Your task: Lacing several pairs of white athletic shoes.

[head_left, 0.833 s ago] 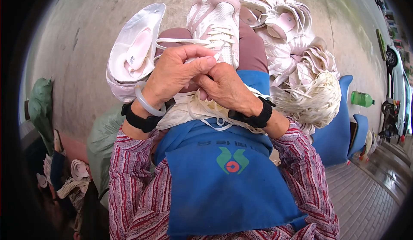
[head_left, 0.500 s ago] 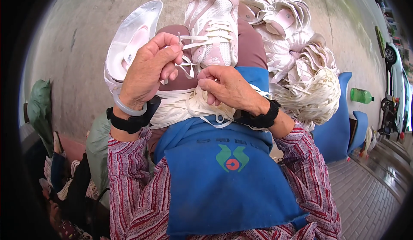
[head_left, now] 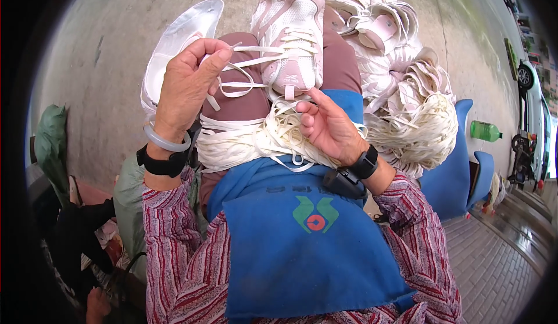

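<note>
A pink-and-white shoe upper (head_left: 293, 39) lies across my thighs, its pink tongue toward me, with white lace threaded through its eyelets. Level with the tongue on the left, my left hand (head_left: 192, 86) is closed in a pinch on the shoelace (head_left: 253, 62). The lace stretches from the upper to my fingertips, and one loop hangs onto my leg. My right hand (head_left: 334, 126) is turned partly palm up, fingers loosely curled and apart, a fingertip at the upper's near right edge. A bundle of white laces (head_left: 244, 147) lies across my lap below it.
Another white upper (head_left: 180, 45) rests at my left. Stacked uppers (head_left: 383, 27) and a thick lace bundle (head_left: 418, 129) sit on the right. Beyond are a blue chair (head_left: 447, 173) and a green bottle (head_left: 485, 131). Green sacks (head_left: 52, 144) and another person's hand (head_left: 97, 302) are at left.
My left hand has shifted slightly left, drawing the lace out. The right hand has turned palm up and moved right, its fingers loosening, with a fingertip now at the upper's edge.
</note>
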`<state>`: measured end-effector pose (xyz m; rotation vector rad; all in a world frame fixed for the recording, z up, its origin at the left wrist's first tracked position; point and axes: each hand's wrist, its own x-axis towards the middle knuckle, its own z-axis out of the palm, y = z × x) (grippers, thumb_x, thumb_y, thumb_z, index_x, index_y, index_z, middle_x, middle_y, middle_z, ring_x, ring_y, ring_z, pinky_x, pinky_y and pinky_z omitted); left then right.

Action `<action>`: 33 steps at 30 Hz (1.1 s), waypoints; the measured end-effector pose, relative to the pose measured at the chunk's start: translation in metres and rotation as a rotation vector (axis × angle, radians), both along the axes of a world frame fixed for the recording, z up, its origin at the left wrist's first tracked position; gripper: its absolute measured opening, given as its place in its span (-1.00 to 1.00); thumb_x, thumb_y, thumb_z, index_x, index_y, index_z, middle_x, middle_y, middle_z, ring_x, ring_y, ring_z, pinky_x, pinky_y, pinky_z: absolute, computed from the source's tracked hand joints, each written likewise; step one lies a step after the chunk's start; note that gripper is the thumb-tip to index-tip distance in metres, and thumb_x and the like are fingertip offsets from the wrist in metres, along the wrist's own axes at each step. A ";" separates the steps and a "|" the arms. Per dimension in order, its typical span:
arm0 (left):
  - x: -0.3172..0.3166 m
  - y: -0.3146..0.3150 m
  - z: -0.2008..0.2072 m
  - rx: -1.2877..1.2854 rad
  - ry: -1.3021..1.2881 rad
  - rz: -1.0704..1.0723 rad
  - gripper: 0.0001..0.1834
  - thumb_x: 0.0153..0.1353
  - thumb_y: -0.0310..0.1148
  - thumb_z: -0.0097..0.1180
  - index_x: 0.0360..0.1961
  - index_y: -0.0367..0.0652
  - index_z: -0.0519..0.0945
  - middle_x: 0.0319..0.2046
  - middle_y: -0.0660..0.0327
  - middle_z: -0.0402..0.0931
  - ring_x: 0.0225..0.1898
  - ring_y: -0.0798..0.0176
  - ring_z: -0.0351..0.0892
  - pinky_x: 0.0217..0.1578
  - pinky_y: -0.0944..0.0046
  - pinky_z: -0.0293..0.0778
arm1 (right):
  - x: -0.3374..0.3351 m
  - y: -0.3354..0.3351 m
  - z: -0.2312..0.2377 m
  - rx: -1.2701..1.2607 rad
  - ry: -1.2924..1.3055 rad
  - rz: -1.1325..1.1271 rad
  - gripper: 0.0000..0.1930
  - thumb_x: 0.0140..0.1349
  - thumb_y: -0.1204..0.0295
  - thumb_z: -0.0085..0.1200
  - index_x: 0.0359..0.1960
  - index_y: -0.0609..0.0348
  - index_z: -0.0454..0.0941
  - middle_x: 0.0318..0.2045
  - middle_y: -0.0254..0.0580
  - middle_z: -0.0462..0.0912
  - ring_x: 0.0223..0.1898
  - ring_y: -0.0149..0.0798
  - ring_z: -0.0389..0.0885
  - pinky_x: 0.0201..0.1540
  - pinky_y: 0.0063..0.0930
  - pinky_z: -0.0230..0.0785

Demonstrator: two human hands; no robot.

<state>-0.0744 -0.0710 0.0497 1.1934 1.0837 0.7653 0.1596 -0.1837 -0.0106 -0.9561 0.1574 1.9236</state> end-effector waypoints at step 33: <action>0.075 0.009 -0.035 0.554 0.628 -0.428 -0.87 0.22 -0.40 0.03 -0.33 -0.27 0.47 -0.48 -0.09 0.50 -0.39 -0.16 0.52 -0.35 0.07 0.40 | 0.012 0.022 -0.016 0.047 0.014 0.167 -0.80 0.36 0.21 0.05 -0.36 0.00 0.43 -0.62 -0.49 0.45 -0.68 -0.56 0.31 -0.65 -0.67 0.15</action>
